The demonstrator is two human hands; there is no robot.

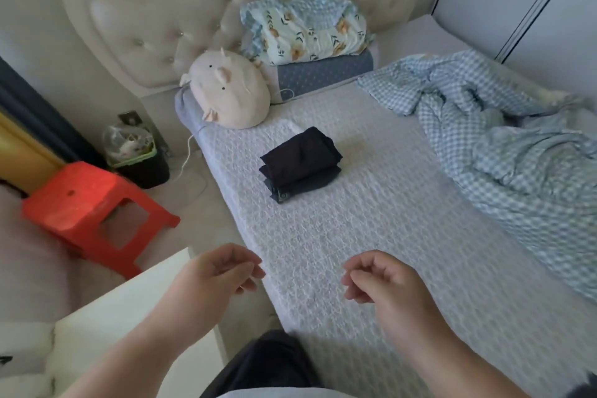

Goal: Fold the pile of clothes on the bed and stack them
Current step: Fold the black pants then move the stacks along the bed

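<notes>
The stack of folded dark clothes (300, 163) lies short of the plush pillow (227, 94), long axis slanting up-right. Left hand (223, 271) and right hand (384, 281) hover loosely curled, empty.

A stack (298, 163) of folded dark clothes sits on the bed (371, 220), apart from everything else. Beyond the stack, at the headboard (181, 26), lie a plush toy (227, 94) and a floral bundle (307, 31) on a blue pillow (323, 73). Right of the stack sprawls a checked blanket (504, 145). Nearer than the stack, the left hand (219, 271) and right hand (381, 281) hover over the bed with loosely curled fingers, holding nothing. Left of the stack, on the floor, stand a red stool (84, 200) and a bin (135, 152).
</notes>
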